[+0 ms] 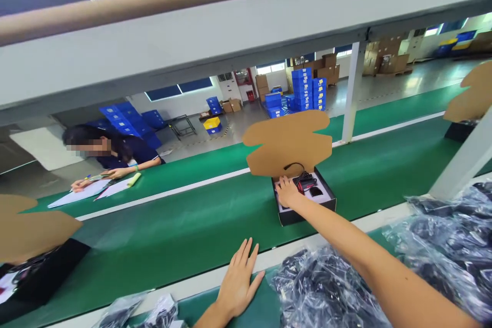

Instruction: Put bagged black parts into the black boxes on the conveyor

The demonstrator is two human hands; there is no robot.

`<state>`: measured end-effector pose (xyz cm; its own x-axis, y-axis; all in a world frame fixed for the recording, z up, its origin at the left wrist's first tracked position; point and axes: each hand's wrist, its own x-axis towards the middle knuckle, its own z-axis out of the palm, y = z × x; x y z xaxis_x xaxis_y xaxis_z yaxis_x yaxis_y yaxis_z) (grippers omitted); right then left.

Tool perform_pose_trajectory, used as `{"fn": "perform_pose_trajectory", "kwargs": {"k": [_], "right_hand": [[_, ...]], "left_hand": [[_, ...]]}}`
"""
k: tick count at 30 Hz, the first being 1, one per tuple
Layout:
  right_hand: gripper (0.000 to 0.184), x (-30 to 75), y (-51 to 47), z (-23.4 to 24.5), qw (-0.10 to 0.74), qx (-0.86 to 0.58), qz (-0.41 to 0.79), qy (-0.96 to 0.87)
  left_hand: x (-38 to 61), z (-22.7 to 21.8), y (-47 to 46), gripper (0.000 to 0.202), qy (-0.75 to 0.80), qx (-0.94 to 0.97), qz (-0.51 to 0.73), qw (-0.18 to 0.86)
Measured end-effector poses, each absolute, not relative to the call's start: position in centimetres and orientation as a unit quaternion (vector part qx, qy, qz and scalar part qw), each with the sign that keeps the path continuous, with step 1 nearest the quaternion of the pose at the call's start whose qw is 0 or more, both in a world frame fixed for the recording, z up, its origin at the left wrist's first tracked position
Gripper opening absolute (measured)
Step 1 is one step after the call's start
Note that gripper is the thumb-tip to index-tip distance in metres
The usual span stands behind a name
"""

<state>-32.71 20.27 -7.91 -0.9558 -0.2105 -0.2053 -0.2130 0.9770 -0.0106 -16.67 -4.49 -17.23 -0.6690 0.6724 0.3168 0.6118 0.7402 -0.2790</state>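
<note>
My right hand [288, 192] reaches into an open black box [307, 215] with a raised brown cardboard lid [290, 143]. Its fingers are stretched over the left part of the white insert; whatever lies under them is hidden. Beside them in the box sit a black and red device [305, 183] and a black cable [295, 165]. My left hand [239, 279] lies flat at the belt's near edge, fingers spread, holding nothing. To its right are plastic bags with dark parts [323, 287].
The box stands on a green conveyor belt [184, 230]. Other open boxes appear at the left [49, 271] and far right [457, 130]. More bagged parts [449, 241] lie at right. A white post [351, 92] rises behind. Across the belt, a person [123, 156] handles papers.
</note>
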Motion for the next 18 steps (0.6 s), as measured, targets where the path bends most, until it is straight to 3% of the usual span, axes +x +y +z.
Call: {"fn": "perform_pose_trajectory", "kwargs": {"k": [2, 6, 9, 13, 15, 18], "right_hand": [[0.059, -32.8, 21.2, -7.1, 0.111, -0.123, -0.008, 0.986], [0.04, -32.9, 24.5, -5.8, 0.075, -0.176, -0.055, 0.98], [0.043, -32.7, 26.5, -6.4, 0.032, -0.157, -0.073, 0.984], [0.051, -32.9, 28.4, -7.5, 0.062, -0.139, -0.075, 0.985], [0.048, -33.2, 29.5, -6.9, 0.072, -0.147, -0.081, 0.983], [0.038, -33.5, 31.6, -5.1, 0.014, -0.131, -0.088, 0.987]], "left_hand": [[-16.8, -17.5, -4.7, 0.06, -0.909, -0.352, 0.072, 0.212], [-17.0, -17.8, -4.9, 0.061, -0.906, -0.348, 0.082, 0.228], [-16.9, -17.6, -4.8, 0.06, -0.9, -0.349, 0.099, 0.24], [-16.9, -17.6, -4.7, 0.061, -0.895, -0.346, 0.109, 0.261], [-17.0, -17.7, -4.8, 0.063, -0.892, -0.344, 0.107, 0.274], [-17.2, -18.0, -5.0, 0.065, -0.888, -0.345, 0.108, 0.283]]}}
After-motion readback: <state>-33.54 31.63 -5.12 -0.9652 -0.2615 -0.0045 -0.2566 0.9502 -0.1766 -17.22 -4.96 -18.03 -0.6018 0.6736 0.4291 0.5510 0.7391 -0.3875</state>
